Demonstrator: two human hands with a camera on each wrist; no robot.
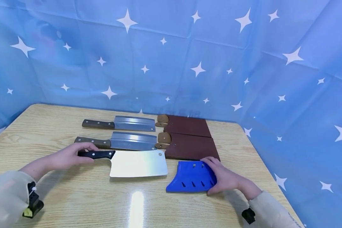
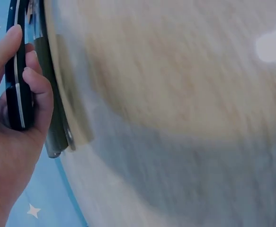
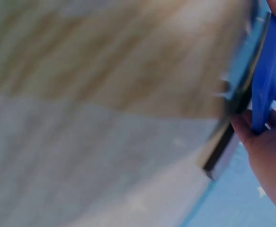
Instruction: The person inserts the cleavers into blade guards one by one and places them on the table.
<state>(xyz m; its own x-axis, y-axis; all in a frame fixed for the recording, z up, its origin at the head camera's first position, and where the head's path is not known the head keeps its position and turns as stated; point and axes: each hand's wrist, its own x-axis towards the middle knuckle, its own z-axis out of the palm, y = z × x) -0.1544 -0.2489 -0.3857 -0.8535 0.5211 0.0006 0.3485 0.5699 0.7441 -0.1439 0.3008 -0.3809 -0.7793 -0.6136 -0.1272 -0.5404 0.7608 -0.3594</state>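
Note:
My left hand (image 1: pixel 76 154) grips the black riveted handle (image 1: pixel 98 154) of a cleaver, whose broad shiny blade (image 1: pixel 138 163) points right in the head view. In the left wrist view, fingers and thumb wrap that black handle (image 2: pixel 19 90). On the right, my right hand (image 1: pixel 226 176) holds a blue blade guard (image 1: pixel 188 177) with slots along its lower part, thumb at the bottom edge and fingers at the top. The right wrist view shows the blue guard (image 3: pixel 265 75) edge-on in the hand. Blade and guard are apart, with a small gap between them.
Behind lie two cleavers with brown handles, a far one (image 1: pixel 135 123) and a nearer one (image 1: pixel 134 141). To their right are two dark brown sheaths with tan straps, one far (image 1: pixel 188 125) and one near (image 1: pixel 192 146). The wooden table (image 1: pixel 97 202) meets a starry blue backdrop.

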